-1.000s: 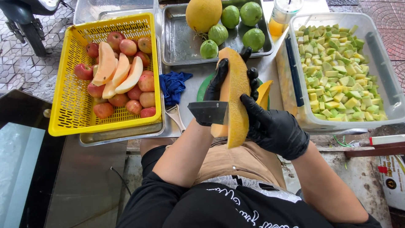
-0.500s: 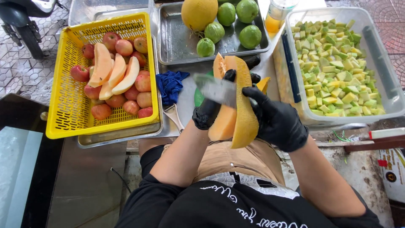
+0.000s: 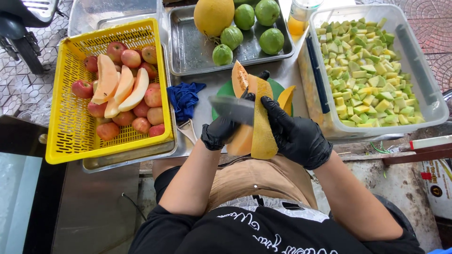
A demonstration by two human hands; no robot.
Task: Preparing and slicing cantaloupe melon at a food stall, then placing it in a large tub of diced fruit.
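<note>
The left hand (image 3: 220,132) grips a knife (image 3: 231,109), its blade laid against the melon wedge (image 3: 262,127) that the right hand (image 3: 297,135) clasps upright between both hands, just above the green board (image 3: 225,92).

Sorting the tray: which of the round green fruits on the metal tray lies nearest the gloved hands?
The smallest green fruit, at the metal tray's front edge; the other three lie farther back.

basket (image 3: 70,141) yellow | cloth (image 3: 184,98) blue | melon slice (image 3: 262,127) orange, rind seemingly tan
</note>
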